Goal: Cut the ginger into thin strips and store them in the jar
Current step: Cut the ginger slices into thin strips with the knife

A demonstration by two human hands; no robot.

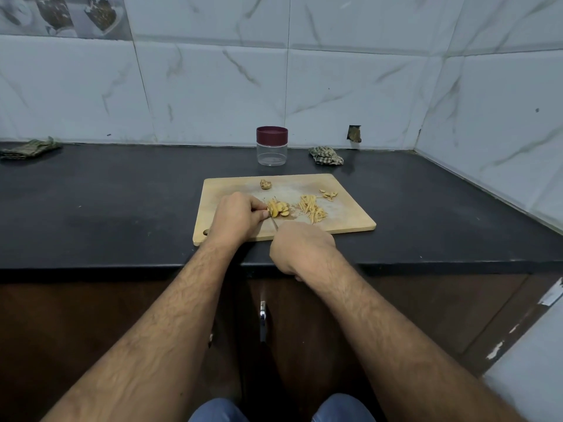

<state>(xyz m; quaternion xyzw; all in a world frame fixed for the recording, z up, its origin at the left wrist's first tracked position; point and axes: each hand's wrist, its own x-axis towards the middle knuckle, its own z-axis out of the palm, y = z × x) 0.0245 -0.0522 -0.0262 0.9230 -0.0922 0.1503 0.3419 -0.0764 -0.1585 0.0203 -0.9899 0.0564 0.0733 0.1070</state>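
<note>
Your left hand (236, 217) pinched a fanned stack of ginger slices (278, 209) on the wooden cutting board (347, 214), fingers curled at its left edge, while your right hand (301, 248) closed around a knife (274, 223) (only a sliver of blade showed) set against the slices. Cut ginger strips (312, 207) lay just right of them, an uncut ginger knob (265, 184) near the board's far edge. Beyond the board, on the black counter (106, 202), the clear jar (272, 146) stood with its maroon lid on

Black counter (122, 208): wood cutting board (344, 214) ctr, jar (272, 150) behind, 2 cloths (326, 155) (29, 148) at wall.
</note>
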